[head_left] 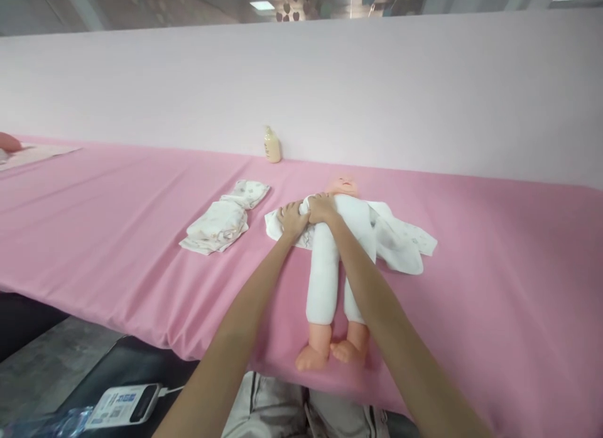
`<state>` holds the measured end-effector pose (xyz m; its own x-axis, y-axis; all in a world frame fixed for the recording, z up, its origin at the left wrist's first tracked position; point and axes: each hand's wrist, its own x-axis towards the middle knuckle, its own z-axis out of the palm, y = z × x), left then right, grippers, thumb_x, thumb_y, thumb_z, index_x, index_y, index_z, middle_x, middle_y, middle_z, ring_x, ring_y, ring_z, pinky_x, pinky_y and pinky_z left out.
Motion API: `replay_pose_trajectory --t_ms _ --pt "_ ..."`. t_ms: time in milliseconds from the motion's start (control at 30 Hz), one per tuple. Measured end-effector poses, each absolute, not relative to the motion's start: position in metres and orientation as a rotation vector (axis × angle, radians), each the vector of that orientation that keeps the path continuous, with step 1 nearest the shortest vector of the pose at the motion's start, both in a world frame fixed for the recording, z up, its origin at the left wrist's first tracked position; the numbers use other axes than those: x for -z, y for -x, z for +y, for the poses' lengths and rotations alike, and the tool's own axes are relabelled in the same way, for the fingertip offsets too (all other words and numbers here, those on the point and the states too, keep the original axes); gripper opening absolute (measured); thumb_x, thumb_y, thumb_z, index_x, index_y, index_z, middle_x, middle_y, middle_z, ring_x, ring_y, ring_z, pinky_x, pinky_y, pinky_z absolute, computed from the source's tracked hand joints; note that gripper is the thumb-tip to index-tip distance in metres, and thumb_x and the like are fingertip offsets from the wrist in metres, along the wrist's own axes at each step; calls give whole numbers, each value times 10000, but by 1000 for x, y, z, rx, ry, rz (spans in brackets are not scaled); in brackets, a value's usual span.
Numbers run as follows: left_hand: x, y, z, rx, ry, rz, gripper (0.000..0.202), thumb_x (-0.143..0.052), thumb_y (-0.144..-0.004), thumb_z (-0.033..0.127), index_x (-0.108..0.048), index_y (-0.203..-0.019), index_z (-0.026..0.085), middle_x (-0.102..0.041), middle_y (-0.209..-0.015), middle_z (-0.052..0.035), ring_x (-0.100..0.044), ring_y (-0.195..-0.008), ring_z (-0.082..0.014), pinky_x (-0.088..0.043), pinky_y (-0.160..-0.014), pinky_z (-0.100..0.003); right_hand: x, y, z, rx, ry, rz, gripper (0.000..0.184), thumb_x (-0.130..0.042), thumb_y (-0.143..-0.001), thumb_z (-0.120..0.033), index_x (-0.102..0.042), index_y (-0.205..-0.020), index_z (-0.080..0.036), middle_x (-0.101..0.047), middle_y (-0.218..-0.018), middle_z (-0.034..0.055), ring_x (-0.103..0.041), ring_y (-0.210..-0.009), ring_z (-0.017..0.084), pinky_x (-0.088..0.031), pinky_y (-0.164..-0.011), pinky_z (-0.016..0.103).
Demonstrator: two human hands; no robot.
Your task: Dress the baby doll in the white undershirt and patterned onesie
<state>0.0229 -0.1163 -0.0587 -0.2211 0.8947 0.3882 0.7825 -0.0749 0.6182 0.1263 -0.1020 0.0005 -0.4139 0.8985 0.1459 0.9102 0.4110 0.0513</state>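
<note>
A baby doll (322, 281) with a white cloth body lies on its back, its head toward the wall and its bare feet toward me. Under it a white printed baby shirt (400, 237) is spread out, one side reaching to the right. My left hand (293, 219) is closed over the shirt's left sleeve, beside the doll's arm. Just right of it, touching, my right hand (322, 208) is wrapped round the doll's arm near the shoulder. My fingers partly hide the arm and sleeve, and my right forearm crosses one leg.
A pile of folded baby clothes (219, 223) lies left of the doll. Against the white wall (301, 92) stands a yellowish pump bottle (272, 145). Pink sheeting (117, 224) covers the table. Below its edge are a white device with a cable (123, 405) and a clear plastic bottle (51, 422).
</note>
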Motion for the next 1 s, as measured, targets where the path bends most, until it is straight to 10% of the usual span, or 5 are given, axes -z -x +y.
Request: replay_pose_trajectory --t_ms 300,500,1000 --pt "61 9 -129 -1090 -2054 1958 503 -490 -695 153 -588 -1185 217 -626 -1215 -64 -513 -1181 -280 -149 -1123 -520 1 -135 -107 192 1598 -2421 373 -563 -771 -169 -595 -1141 -199 -616 -1092 123 -515 -1063 257 -341 -897 381" --pt "64 30 -138 -1315 -1818 1888 429 -468 -703 124 -663 -1083 163 -706 -1043 -61 -632 -965 -223 -466 -891 -328 -1 -149 -105 -22 1581 -2181 390 -598 -720 -187 -652 -1104 -220 -623 -1073 101 -515 -1049 266 -364 -892 392" --pt "69 27 -147 -1464 -1706 1901 400 -449 -720 140 -631 -1076 156 -682 -1064 -60 -612 -995 -195 -449 -900 -299 -8 -182 -103 -204 1487 -1999 523 -521 -665 -142 -619 -1177 -179 -612 -1156 70 -545 -1069 241 -413 -938 355"
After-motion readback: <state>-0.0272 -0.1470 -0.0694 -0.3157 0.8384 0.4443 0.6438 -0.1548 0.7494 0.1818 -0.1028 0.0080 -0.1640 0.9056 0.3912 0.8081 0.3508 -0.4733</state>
